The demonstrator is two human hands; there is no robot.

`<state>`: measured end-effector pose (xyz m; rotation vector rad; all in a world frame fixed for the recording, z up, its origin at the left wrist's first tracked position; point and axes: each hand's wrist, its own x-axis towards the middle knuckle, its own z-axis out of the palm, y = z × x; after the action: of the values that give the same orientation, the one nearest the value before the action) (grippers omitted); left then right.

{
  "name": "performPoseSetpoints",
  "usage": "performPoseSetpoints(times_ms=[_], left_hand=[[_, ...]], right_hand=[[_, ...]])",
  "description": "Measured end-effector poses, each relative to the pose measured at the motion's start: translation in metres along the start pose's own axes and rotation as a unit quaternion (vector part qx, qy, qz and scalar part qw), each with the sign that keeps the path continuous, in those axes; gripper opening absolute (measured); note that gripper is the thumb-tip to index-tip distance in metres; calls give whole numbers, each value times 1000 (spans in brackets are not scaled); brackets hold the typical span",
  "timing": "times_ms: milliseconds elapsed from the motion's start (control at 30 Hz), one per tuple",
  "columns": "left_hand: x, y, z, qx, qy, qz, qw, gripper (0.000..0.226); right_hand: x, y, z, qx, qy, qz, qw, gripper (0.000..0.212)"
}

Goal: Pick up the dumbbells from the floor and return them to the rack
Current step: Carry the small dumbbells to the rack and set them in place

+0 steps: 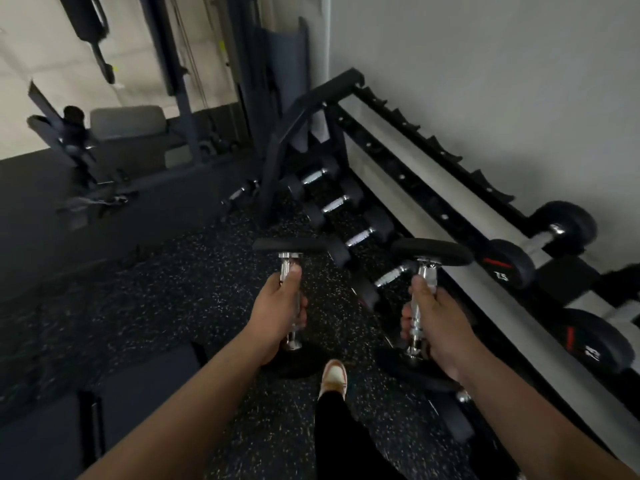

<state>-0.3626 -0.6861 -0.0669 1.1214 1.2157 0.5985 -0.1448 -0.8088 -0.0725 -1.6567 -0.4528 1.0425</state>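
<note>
We see the dumbbell rack [433,188] running along the wall, beyond and to the right of our right hand; its upper rail is bare nearest our hands, and two round black dumbbells [540,247] sit on it further right. Below that rail, just past our fingers, a row of hex dumbbells [346,209] lies with chrome handles showing. The speckled rubber floor [166,299] spreads out beneath and to the left of our left hand.

We carry two dumbbells, one per hand, both off the floor and held roughly upright. The left dumbbell [291,247] has its chrome handle inside our left hand [277,318], which is clenched around it, thumb up along the bar; one black plate stands above the fist, the other below. The right dumbbell [431,252] is gripped the same way by our right hand [434,322], fingers wrapped tight, and it hangs just beside the rack's lower tier. Between our wrists, lower down, one shoe [334,377] shows.
</note>
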Motion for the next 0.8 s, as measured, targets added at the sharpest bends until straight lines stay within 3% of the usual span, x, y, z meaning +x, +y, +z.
performPoseSetpoints(times_ms=[500, 800], left_hand=[[237, 120, -17, -13, 37, -9, 999, 50], [416, 177, -35, -10, -51, -23, 998, 52]], right_hand=[[234, -111, 96, 0, -37, 26, 999, 43], [380, -156, 165, 35, 21, 57, 998, 44]])
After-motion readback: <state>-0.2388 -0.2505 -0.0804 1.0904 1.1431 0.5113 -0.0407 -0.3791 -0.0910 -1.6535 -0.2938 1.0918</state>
